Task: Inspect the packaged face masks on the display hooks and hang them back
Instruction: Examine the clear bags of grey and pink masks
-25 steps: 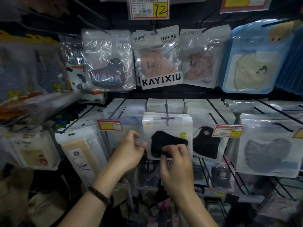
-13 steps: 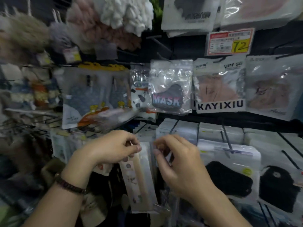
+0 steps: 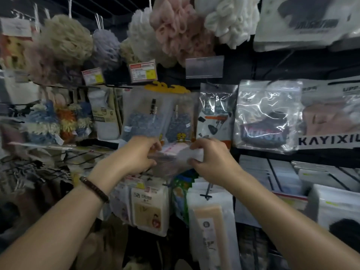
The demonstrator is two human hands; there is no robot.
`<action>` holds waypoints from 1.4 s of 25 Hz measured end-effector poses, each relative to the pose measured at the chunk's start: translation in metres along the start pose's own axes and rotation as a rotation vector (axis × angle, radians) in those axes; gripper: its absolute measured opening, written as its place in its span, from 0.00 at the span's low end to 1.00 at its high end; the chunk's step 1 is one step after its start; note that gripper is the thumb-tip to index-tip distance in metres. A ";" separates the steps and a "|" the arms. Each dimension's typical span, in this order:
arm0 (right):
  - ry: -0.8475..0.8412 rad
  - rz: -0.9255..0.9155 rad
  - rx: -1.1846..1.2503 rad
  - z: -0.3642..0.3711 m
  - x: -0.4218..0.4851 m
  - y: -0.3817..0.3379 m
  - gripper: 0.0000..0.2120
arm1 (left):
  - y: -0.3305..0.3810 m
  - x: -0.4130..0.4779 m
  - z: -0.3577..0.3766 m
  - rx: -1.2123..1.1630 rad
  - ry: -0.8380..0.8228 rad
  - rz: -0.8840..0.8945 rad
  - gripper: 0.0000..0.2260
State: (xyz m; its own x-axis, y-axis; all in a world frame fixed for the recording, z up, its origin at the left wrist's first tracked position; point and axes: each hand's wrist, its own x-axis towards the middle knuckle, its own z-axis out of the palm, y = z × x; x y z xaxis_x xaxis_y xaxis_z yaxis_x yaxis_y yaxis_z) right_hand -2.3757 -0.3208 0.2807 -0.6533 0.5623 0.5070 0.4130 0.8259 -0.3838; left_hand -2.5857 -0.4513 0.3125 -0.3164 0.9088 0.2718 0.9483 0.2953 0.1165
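My left hand (image 3: 134, 154) and my right hand (image 3: 212, 158) each pinch one end of a clear, pale mask packet (image 3: 175, 155), held flat in front of the display. Right behind it hang two clear packets of blue patterned masks with a yellow tiger print (image 3: 148, 121). To their right hang a cow-print packet (image 3: 214, 117), a shiny "MASK" packet (image 3: 266, 115) and a pink "KAYIXIU" packet (image 3: 331, 121). Below my hands hang a beige packet (image 3: 212, 227) and a yellow-labelled one (image 3: 149, 209).
Fluffy bath puffs (image 3: 175, 28) hang along the top, with price tags (image 3: 143, 71) under them. Knitted scrubbers (image 3: 58, 121) and wire hooks (image 3: 48, 168) fill the left. White packets on long hooks (image 3: 276, 178) stick out at the lower right.
The view has swung up and left. My hands left the black mask packet, passed the beige one, and now hold a clear pale packet higher up, in front of the blue patterned masks.
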 end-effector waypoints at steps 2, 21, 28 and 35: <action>-0.038 0.026 -0.101 0.017 0.020 -0.010 0.27 | -0.016 0.019 0.005 -0.023 -0.020 0.037 0.24; -0.266 0.032 -0.290 0.013 0.063 -0.004 0.12 | -0.056 0.085 0.025 -0.207 -0.151 0.323 0.12; -0.267 -0.049 -0.530 0.019 0.077 -0.001 0.08 | -0.057 0.081 0.034 -0.073 -0.085 0.404 0.13; -0.299 -0.086 -0.533 0.013 0.075 -0.004 0.10 | -0.057 0.080 0.027 -0.154 -0.077 0.448 0.14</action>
State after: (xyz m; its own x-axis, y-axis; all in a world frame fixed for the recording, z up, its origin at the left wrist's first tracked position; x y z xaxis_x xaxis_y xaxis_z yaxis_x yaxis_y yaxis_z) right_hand -2.4349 -0.2825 0.3107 -0.8160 0.5206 0.2513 0.5610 0.8181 0.1267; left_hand -2.6644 -0.3878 0.3020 0.1306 0.9575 0.2570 0.9742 -0.1721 0.1459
